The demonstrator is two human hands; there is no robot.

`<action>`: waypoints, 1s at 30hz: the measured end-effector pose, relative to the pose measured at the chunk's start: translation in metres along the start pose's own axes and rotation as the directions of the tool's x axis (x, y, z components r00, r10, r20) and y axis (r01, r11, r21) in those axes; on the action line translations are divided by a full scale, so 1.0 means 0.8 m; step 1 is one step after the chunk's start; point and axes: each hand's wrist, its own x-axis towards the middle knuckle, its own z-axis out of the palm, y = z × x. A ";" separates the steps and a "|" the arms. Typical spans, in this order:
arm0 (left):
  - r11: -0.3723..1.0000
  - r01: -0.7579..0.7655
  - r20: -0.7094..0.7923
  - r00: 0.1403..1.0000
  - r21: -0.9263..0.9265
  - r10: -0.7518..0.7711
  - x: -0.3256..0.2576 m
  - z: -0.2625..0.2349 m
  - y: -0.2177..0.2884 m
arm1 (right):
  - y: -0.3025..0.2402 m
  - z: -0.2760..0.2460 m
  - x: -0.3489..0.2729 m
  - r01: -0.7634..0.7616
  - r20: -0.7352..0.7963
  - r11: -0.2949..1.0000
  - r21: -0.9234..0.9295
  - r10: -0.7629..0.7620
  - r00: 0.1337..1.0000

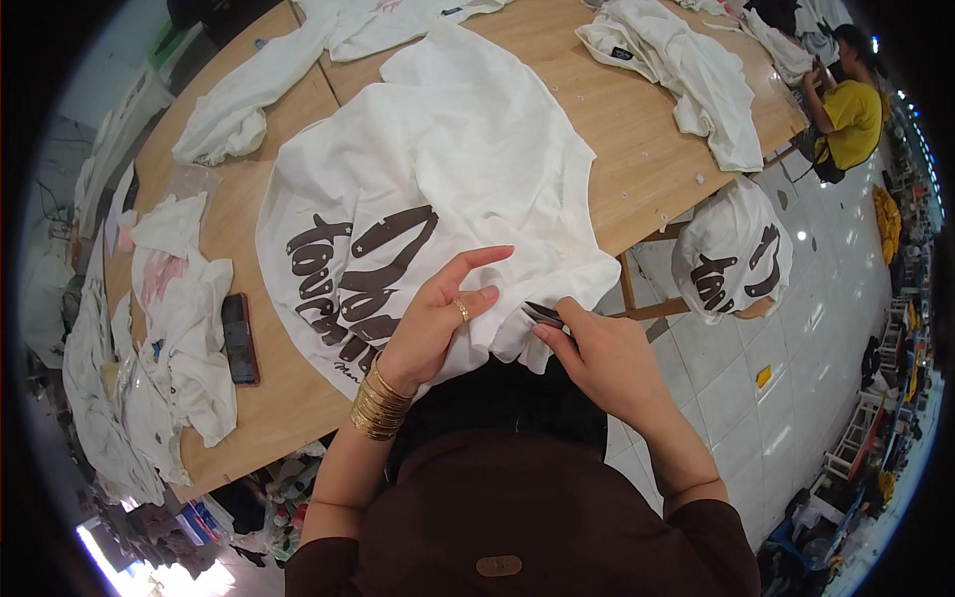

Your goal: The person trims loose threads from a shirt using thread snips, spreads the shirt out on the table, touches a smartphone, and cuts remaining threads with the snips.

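A large white garment (477,149) with dark brown lettering lies loosely spread over the table and hangs past its near edge. My left hand (428,333) is at its bunched near edge. One finger stretches out over the cloth, while a ringed one curls against the fabric; the others are partly hidden. Close by on the right, my right hand (622,363) is closed around small dark thread snips (546,316). Their pointed tips face left, beside a fold of the cloth, and whether they touch it I cannot tell.
More white garments lie on the wooden table (637,179). A phone (240,339) rests at the left. Right of the table, a printed white cloth (734,254) covers what looks like a stool. A person in a yellow top (852,117) sits at the far right.
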 end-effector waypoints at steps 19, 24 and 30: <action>0.995 -0.006 -0.021 1.000 -0.103 0.004 -0.001 0.005 0.001 | 0.001 0.022 0.000 -0.061 -0.095 0.997 0.054 0.066 0.993; 0.999 -0.019 -0.019 1.000 -0.037 0.018 -0.001 0.003 0.000 | 0.000 0.026 0.000 -0.100 -0.083 0.981 0.166 0.115 0.990; 0.996 -0.007 -0.026 1.000 -0.092 0.004 0.000 0.003 -0.002 | 0.004 0.026 -0.001 -0.103 -0.074 0.976 0.191 0.119 0.990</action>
